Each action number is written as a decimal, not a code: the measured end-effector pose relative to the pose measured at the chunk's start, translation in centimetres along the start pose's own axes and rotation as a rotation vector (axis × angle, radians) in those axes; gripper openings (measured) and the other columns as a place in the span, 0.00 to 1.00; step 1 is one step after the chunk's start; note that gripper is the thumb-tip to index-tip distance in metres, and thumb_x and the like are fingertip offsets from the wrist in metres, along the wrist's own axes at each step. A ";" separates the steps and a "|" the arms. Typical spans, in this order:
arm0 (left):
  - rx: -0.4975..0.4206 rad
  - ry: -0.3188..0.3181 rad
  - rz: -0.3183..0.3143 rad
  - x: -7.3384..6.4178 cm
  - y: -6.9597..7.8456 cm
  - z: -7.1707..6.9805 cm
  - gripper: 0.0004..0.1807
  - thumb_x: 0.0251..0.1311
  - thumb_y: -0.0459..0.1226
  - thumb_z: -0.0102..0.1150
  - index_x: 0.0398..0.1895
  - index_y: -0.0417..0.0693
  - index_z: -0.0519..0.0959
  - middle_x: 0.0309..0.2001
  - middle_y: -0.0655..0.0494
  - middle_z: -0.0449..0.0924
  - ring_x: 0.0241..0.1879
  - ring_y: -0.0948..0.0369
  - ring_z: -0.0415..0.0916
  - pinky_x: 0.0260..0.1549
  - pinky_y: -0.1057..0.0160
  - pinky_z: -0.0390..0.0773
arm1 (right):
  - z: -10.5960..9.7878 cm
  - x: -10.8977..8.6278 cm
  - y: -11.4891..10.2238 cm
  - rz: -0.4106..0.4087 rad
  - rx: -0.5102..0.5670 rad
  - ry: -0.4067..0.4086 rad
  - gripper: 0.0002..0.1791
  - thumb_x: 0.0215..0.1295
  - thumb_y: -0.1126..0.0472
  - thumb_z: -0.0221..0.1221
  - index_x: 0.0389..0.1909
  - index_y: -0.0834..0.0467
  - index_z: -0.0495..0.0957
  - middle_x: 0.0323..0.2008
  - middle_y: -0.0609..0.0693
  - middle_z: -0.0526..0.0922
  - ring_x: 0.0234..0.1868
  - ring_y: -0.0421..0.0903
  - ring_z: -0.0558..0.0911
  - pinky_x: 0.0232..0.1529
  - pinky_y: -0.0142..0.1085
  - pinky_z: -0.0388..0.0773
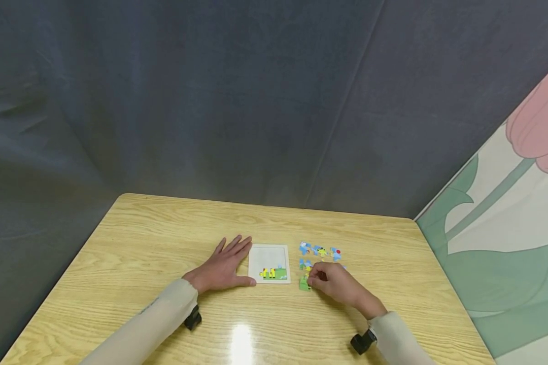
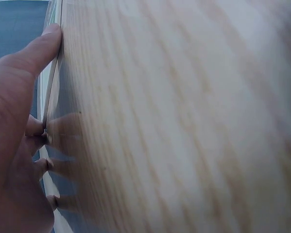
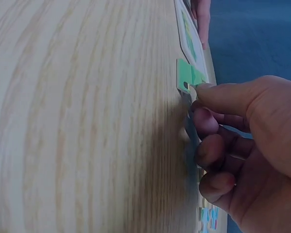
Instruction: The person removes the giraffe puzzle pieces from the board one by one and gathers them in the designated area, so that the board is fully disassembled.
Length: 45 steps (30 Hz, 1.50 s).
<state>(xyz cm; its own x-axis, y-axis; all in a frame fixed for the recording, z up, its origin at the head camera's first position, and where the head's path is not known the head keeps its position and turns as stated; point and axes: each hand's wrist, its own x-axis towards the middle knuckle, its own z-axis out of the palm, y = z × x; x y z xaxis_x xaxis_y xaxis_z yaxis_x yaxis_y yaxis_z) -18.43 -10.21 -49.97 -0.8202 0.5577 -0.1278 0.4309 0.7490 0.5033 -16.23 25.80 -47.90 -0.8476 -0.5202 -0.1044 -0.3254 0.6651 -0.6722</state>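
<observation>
My left hand (image 1: 224,267) lies spread beside a small white puzzle tray (image 1: 267,256), its thumb and fingertips at the tray's left edge. Along the tray's bottom sit yellow-and-red and green puzzle pieces (image 1: 274,274) in a row. To the right of the tray, my right hand (image 1: 339,285) pinches a green puzzle piece (image 3: 185,75) between thumb and index finger, its other fingers curled. Part of that piece is hidden behind the fingertips. Loose blue, yellow and green puzzle pieces (image 1: 304,248) lie just beyond the right hand, some covered by it.
The wooden table (image 1: 164,228) reaches back to a dark curtain (image 1: 237,111). On the right stands a panel with a printed pink tulip (image 1: 543,121). Light glares off the tabletop near its front.
</observation>
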 end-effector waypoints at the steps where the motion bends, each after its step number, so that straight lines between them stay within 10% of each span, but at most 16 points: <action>1: -0.001 0.001 0.000 0.0 0.0 0.0 0.59 0.67 0.67 0.62 0.88 0.44 0.50 0.89 0.52 0.43 0.89 0.47 0.37 0.85 0.33 0.36 | 0.0 0.0 -0.1 -0.002 -0.001 0.002 0.06 0.77 0.58 0.64 0.37 0.52 0.84 0.29 0.42 0.81 0.27 0.32 0.70 0.29 0.28 0.70; 45: 0.004 -0.018 -0.014 0.1 0.2 -0.3 0.57 0.67 0.65 0.63 0.87 0.44 0.51 0.89 0.53 0.43 0.89 0.48 0.36 0.85 0.35 0.36 | 4.0 5.5 -6.0 -0.070 -0.209 -0.014 0.10 0.72 0.59 0.69 0.50 0.57 0.85 0.35 0.40 0.79 0.32 0.36 0.73 0.35 0.30 0.73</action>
<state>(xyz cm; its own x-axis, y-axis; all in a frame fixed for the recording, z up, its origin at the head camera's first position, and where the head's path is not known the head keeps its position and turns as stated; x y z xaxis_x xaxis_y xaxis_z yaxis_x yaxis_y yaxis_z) -18.52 -10.08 -49.63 -0.8194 0.5533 -0.1500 0.4208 0.7582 0.4981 -17.28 16.77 -47.42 -0.8146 -0.5753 -0.0742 -0.4639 0.7229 -0.5120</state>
